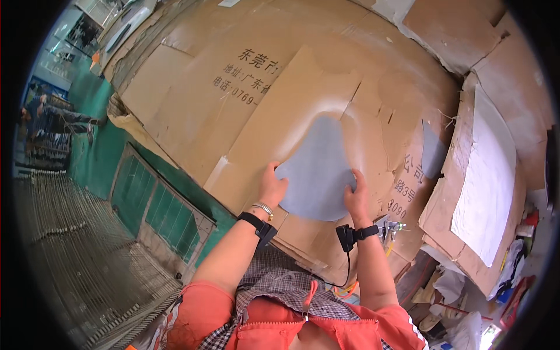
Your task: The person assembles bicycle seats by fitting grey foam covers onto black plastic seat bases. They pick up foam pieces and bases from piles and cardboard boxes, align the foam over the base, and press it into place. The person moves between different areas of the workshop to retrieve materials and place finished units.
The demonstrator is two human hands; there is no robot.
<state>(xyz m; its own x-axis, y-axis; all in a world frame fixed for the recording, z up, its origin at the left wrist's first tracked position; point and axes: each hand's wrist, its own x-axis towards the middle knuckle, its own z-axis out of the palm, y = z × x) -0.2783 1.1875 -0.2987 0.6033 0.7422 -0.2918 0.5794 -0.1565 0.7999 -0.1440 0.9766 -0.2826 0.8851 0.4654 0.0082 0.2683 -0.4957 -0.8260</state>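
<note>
A flat grey bell-shaped sheet (318,169), narrow at its far end and wide at its near end, lies over brown cardboard (256,134). A pale, whitish halo on the cardboard runs round the sheet's far end. My left hand (272,186) pinches the sheet's left edge, the thumb on top. At the right edge my right hand (357,193) grips it in the same way; the fingertips beneath are hidden. Close by my right wrist is a metal spray gun (389,227). A second grey piece (431,150) lies partly visible farther right.
A white sheet on a cardboard panel (487,175) stands along the right side. Metal wire racks (105,251) and a framed grid (160,204) are at the left, over a green floor (90,151). Clutter and plastic bags (466,324) fill the lower right.
</note>
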